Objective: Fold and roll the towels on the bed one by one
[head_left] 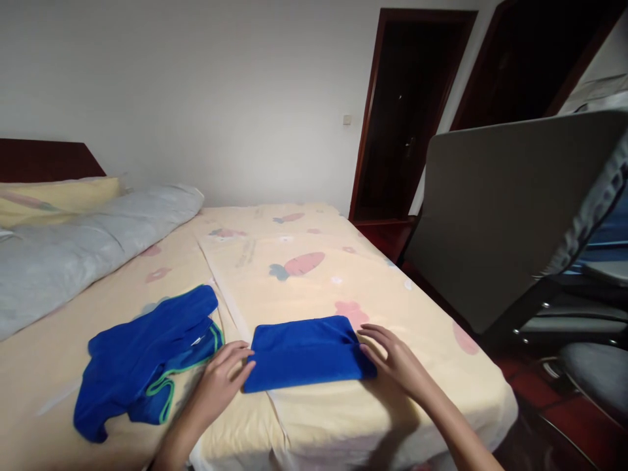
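A blue cloth (309, 363), folded into a flat rectangle, lies on the bed in front of me. At its left edge is my left hand (226, 371), with the fingers curved, apart from the thumb, and the tips touching the cloth. My right hand (390, 356) rests against the right edge, fingers stretched out and the thumb apart from them. Neither hand is closed around the cloth. Left of my left hand, a second blue cloth (142, 350) with green edging lies crumpled, and a small white tag shows on it.
The bed (275, 297) has a pale yellow sheet with carrot prints. A long grey bolster (108, 229) and a yellow pillow (93, 191) lie at the left. Right of the bed stand a large grey panel (495, 209) and a dark door (412, 124).
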`<move>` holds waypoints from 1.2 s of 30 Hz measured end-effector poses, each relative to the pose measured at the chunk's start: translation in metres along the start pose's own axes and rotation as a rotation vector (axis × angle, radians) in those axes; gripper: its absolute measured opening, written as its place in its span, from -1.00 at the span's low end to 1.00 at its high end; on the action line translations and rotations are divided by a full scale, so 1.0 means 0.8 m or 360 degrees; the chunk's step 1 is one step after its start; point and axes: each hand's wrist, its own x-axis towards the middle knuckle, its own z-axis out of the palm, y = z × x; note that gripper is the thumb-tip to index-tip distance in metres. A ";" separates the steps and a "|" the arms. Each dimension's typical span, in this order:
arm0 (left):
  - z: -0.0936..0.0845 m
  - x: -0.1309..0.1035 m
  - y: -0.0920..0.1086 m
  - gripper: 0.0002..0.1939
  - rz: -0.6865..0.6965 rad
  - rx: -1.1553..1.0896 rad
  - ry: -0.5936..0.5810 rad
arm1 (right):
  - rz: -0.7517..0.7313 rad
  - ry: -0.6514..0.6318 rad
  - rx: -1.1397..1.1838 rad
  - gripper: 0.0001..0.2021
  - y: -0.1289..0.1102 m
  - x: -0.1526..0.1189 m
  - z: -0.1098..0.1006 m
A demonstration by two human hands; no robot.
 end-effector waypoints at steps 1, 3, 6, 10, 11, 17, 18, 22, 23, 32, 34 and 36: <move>0.003 0.001 0.007 -0.71 0.0165 0.0065 -0.0076 | -0.0146 -0.0046 -0.0043 -0.60 -0.014 -0.001 0.006; 0.015 0.003 0.023 -0.59 0.0450 0.0185 -0.0289 | -0.0430 -0.0238 -0.0110 -0.50 -0.039 -0.002 0.025; 0.037 0.005 0.038 -0.42 0.0640 0.0291 -0.0499 | -0.0699 -0.0452 -0.0222 -0.42 -0.056 0.000 0.056; 0.051 0.001 0.023 -0.43 0.0590 0.0259 -0.0489 | -0.0707 -0.0428 -0.0305 -0.46 -0.031 -0.001 0.069; 0.050 -0.001 0.015 -0.43 0.0565 0.0234 -0.0474 | -0.0685 -0.0402 -0.0296 -0.46 -0.021 -0.003 0.066; 0.029 -0.011 -0.024 -0.46 0.0329 0.0062 -0.0500 | -0.0483 -0.0355 -0.0173 -0.47 0.004 -0.018 0.028; 0.025 -0.012 -0.026 -0.46 0.0297 0.0041 -0.0499 | -0.0467 -0.0373 -0.0162 -0.47 0.003 -0.020 0.023; 0.014 -0.015 -0.026 -0.53 0.0278 0.0038 -0.0423 | -0.0444 -0.0312 -0.0252 -0.46 -0.003 -0.020 0.011; 0.012 -0.015 -0.025 -0.52 0.0283 0.0051 -0.0404 | -0.0428 -0.0259 -0.0293 -0.47 -0.003 -0.020 0.008; 0.008 0.008 -0.023 -0.65 0.0088 -0.0060 -0.0247 | 0.0048 -0.0360 0.0413 -0.62 0.012 0.011 -0.022; 0.012 0.028 -0.031 -0.66 -0.0076 -0.0152 -0.0147 | 0.0176 -0.0268 0.0620 -0.61 0.018 0.031 -0.016; 0.017 0.051 -0.040 -0.59 -0.0316 -0.0193 -0.0025 | 0.0358 -0.0082 0.0669 -0.56 0.025 0.054 -0.004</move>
